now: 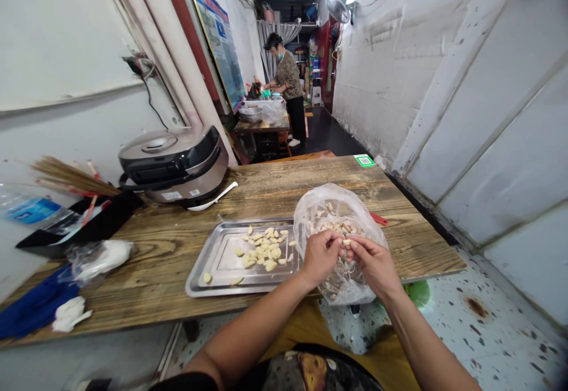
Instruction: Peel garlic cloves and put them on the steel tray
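Observation:
My left hand point(323, 256) and my right hand point(371, 261) meet over an open plastic bag point(309, 209) at the table's front edge. Pinched between the fingertips of my right hand is a pale garlic clove point(347, 242), and the closed fingers of my left hand press against it. Papery garlic skins and unpeeled cloves point(333, 225) fill the bag below. To the left lies a metal tray point(202, 259) with several peeled garlic cloves point(265, 249) heaped toward its right side. A red handle point(378, 219) pokes out behind the bag.
On the wooden table point(164, 261) stand a rice cooker point(173, 163) and a white spoon point(213, 197). A black box point(84, 225) of skewers, a water bottle point(31, 207), a blue cloth point(38, 305) and crumpled tissue point(70, 314) are at left. Another person point(288, 83) works at a far table.

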`<state>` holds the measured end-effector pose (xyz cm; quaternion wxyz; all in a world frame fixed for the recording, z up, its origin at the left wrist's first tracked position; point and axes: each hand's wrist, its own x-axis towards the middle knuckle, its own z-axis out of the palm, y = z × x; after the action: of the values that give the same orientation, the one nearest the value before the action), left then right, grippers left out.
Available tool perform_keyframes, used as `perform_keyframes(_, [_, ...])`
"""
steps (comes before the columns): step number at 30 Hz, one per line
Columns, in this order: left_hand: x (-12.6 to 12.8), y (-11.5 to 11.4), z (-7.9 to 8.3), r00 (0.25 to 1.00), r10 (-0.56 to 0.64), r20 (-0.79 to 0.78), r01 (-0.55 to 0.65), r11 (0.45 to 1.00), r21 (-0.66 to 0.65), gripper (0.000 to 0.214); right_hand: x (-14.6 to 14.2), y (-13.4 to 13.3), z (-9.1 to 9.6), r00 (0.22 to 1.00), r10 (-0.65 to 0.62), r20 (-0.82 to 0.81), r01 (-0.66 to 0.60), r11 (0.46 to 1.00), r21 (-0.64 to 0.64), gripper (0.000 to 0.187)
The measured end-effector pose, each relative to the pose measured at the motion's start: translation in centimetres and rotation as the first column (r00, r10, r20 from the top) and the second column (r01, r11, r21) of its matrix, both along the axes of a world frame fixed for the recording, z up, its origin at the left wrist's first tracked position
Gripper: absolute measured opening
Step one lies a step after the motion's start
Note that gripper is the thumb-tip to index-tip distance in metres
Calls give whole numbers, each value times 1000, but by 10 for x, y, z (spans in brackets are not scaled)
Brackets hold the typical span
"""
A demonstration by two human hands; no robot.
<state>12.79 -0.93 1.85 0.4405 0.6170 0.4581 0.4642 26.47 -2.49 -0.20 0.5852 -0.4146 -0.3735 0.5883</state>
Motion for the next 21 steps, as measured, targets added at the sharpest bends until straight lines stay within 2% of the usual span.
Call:
perform_keyframes(4, [0,0,1,999,-31,30,32,999,-24,17,4,2,1,974,84,-212,-116,983,-140,25])
perform_keyframes(6, [0,-1,0,1000,-18,20,18,1000,-5,16,6,3,-1,959,118,-258,-171,965,-197,24])
perform_keyframes(8, [1,-1,-2,1000,-10,10,10,1000,-3,15,5,3,-4,965,111,-237,-163,964,-212,27])
perform_keyframes(10, [2,-1,-3,1000,-2,11,2,1000,-24,14,3,3,-8,993,26,-112,-42,989,-141,34])
perform_keyframes(12, [3,0,-4,1000,14,18,-13,999,-52,15,1,1,-11,988,-108,106,107,994,13,36])
perform_keyframes(14, [3,0,-4,999,43,24,-41,996,-75,15,1,-1,-12,915,-208,344,147,970,196,32])
perform_keyframes(16, [2,1,-4,998,59,27,-56,995,-83,13,2,-2,-13,825,-246,509,94,947,307,28])
perform_keyframes(18, [1,2,-5,999,44,31,-41,996,-82,13,2,-3,-13,795,-235,560,56,946,319,27])
perform_keyframes(21, [-2,5,-7,999,9,47,-5,997,-77,15,1,-3,-13,872,-132,471,49,981,185,30])
